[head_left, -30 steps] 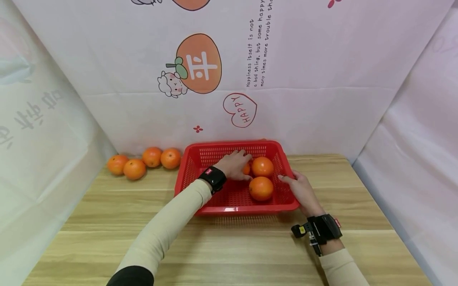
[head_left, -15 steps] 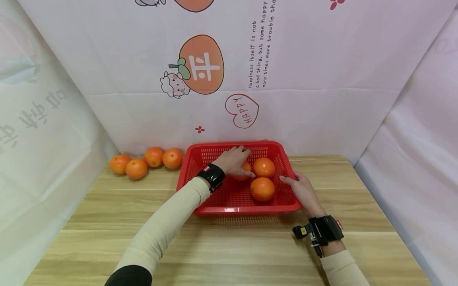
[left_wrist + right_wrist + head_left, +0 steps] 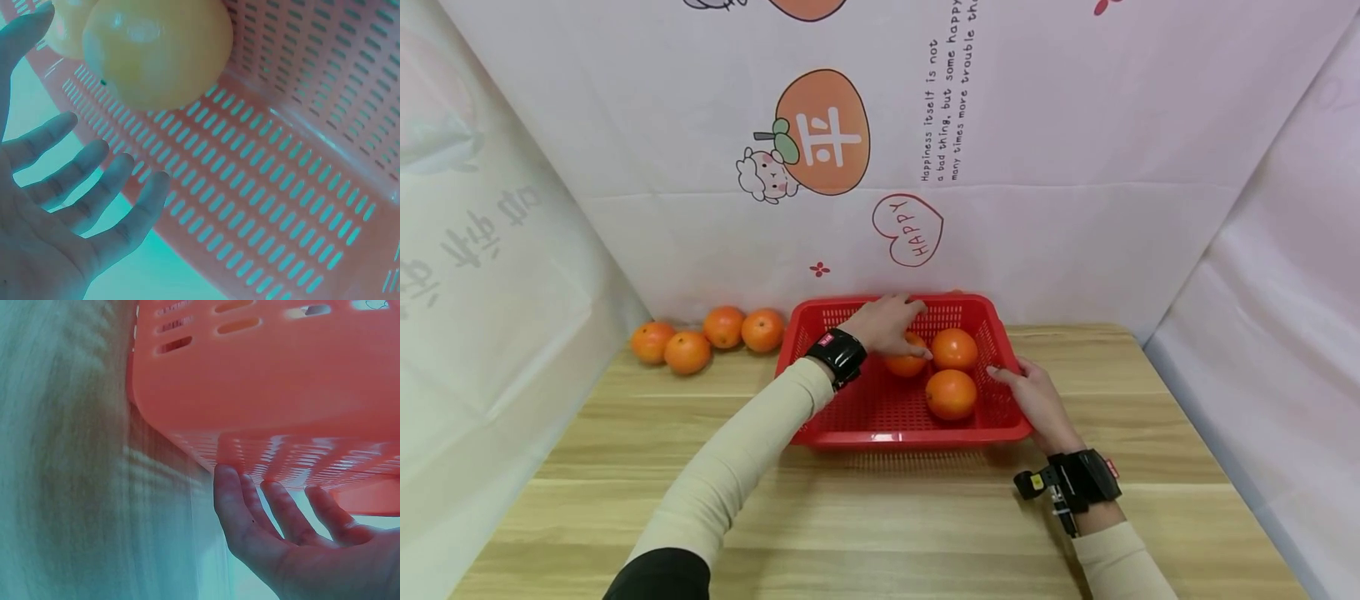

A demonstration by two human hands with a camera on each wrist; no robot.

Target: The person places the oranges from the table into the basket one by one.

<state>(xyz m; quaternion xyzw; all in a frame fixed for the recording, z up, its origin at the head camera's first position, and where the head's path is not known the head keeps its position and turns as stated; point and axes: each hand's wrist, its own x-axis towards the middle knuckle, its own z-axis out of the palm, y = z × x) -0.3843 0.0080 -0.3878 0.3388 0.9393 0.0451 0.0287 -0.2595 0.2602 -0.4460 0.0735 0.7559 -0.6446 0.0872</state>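
A red plastic basket (image 3: pixel 880 437) with slotted walls holds three oranges: one at the back right (image 3: pixel 954 349), one in front of it (image 3: pixel 951 394) and one further left (image 3: pixel 906 364). Over the leftmost orange is my left hand (image 3: pixel 887 323), partly hiding it in the head view. In the left wrist view the left hand (image 3: pixel 69 206) has its fingers spread, with a gap between most of them and the nearest orange (image 3: pixel 159 53). My right hand (image 3: pixel 1037 400) grips the basket's right side, thumb inside the rim. Its fingers (image 3: pixel 287 512) touch the slotted outer wall from outside.
Several oranges (image 3: pixel 763 331) sit in a group on the wooden table (image 3: pixel 880 533), left of the basket near the back. A bit of orange colour shows behind the basket's back rim. A printed white cloth (image 3: pixel 1045 167) stands behind, with white cloth on both sides.
My left hand has risen and drawn back slightly toward the rear, uncovering the leftmost orange in the basket. The right hand keeps its grip, and the basket stays in place.
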